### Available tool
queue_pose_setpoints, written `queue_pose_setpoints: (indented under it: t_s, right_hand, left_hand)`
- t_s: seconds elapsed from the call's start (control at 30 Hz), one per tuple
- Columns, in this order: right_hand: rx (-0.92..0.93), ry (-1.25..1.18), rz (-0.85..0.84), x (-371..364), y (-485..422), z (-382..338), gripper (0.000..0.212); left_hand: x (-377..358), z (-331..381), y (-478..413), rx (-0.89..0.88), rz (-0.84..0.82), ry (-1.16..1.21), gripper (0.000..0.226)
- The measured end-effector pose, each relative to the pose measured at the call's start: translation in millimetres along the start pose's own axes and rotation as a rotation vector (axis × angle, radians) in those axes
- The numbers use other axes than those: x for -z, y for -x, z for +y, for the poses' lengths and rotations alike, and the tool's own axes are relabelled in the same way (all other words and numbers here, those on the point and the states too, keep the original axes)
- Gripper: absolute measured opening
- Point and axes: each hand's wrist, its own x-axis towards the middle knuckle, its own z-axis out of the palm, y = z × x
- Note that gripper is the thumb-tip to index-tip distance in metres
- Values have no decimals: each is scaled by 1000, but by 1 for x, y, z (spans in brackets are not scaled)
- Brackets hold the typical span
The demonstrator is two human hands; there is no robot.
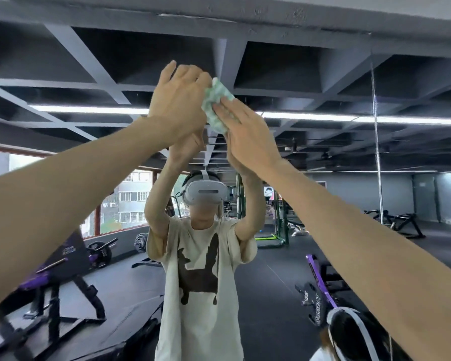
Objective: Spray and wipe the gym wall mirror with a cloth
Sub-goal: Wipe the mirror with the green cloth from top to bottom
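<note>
Both arms reach high, pressing a crumpled pale-green and white patterned cloth [216, 105] flat against the large gym wall mirror [323, 157]. The left hand [179, 100] lies over the cloth's left edge, its fingers [190, 74] spread and nearly straight — pressing, not gripping. The right hand [248, 136] lies just below and right of it, fingers [227, 110] extended flat on the cloth, pinning it to the glass. The step looks like wiping the mirror's upper reach. To do it well, I would keep both palms flat, sweep in overlapping strokes outward from the fingers, and refold the cloth when a face is damp. No spray bottle or other container is in view.
</note>
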Motion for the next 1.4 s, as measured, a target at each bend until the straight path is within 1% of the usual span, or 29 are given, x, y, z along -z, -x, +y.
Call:
queue_pose_setpoints:
  t_s: [0.03,0.1,0.17,0.23,0.27,0.3,0.33,0.43,0.47,0.5,0.6,0.63,0.67,0.7,0.8,0.83,0.87,0.9,0.93,1.0,1.03,1.07,1.17,1.2,1.23,1.27,1.3,1.37,1.4]
  right_hand:
    - [-29,57,-7,7,-10,14,62]
    - [-283,89,38,21,-33,44,56]
    - [-490,23,34,30,-52,63,55]
    - [-587,-116,44,29,-63,68,60]
    - [-586,-149,39,25,-68,61,59]
    - [-539,-140,32,22,-70,50,56]
    - [-450,-108,37,17,-72,34,53]
    - [-58,-34,-14,1,-79,-13,51]
    - [-17,-15,-30,-1,-83,-17,53]
    - [-66,-20,-25,0,-87,-13,57]
    - [-469,-98,96,8,-90,8,66]
    - [-562,-108,105,10,-91,4,66]
    - [-577,-111,101,7,-95,-12,67]
    - [-514,-127,96,6,-100,-33,68]
    - [-140,-183,26,-5,-116,-94,71]
    - [-66,-181,5,-7,-122,-104,71]
    - [-46,-175,-3,-8,-128,-105,70]
    - [-80,-183,8,-7,-134,-101,69]
    - [-176,-203,39,-7,-141,-100,68]
    - [-450,-217,104,-9,-149,-109,68]
    - [-508,-206,116,-11,-153,-126,68]
    - [-472,-202,120,-15,-157,-150,69]
    - [-57,-191,45,-29,-172,-221,67]
    - [38,-191,6,-26,-176,-224,63]
    - [76,-199,-24,-21,-180,-218,59]
    - [43,-217,-37,-18,-182,-210,57]
    - [-64,-234,-10,-16,-183,-199,58]
    - [-406,-203,97,-18,-183,-191,63]
    - [-527,-143,119,-20,-185,-200,67]
  left_hand:
    - [2,1,1,12,5,1,30]
    - [10,-1,4,32,17,29,27]
    - [21,-10,9,-1,62,13,23]
    - [31,-22,14,-55,80,-46,19]
    - [34,-30,18,-63,68,-76,18]
    - [36,-35,21,-55,56,-89,16]
    - [36,-41,23,-37,53,-94,14]
    - [31,-51,32,5,103,-103,15]
    - [30,-53,36,4,114,-108,15]
    - [30,-55,40,-3,101,-124,15]
    - [34,-69,57,9,33,-165,15]
    - [36,-75,63,26,40,-159,16]
    - [39,-83,71,47,52,-153,17]
    - [41,-89,76,67,59,-144,19]
    - [43,-111,89,111,12,-151,21]
    - [43,-121,93,117,-14,-167,21]
    - [42,-131,98,126,-39,-179,22]
    - [42,-140,103,143,-58,-185,23]
    - [44,-153,108,162,-67,-182,23]
    - [48,-175,116,198,-83,-174,22]
    - [50,-183,119,199,-82,-163,22]
    - [51,-191,120,193,-75,-157,22]
    - [59,-223,124,154,-65,-155,24]
    - [60,-231,124,132,-67,-165,24]
    - [61,-241,123,110,-69,-181,24]
    - [63,-252,123,97,-69,-186,23]
    - [64,-262,123,99,-60,-183,23]
    - [66,-280,126,114,-51,-155,21]
    - [66,-285,128,116,-50,-149,21]
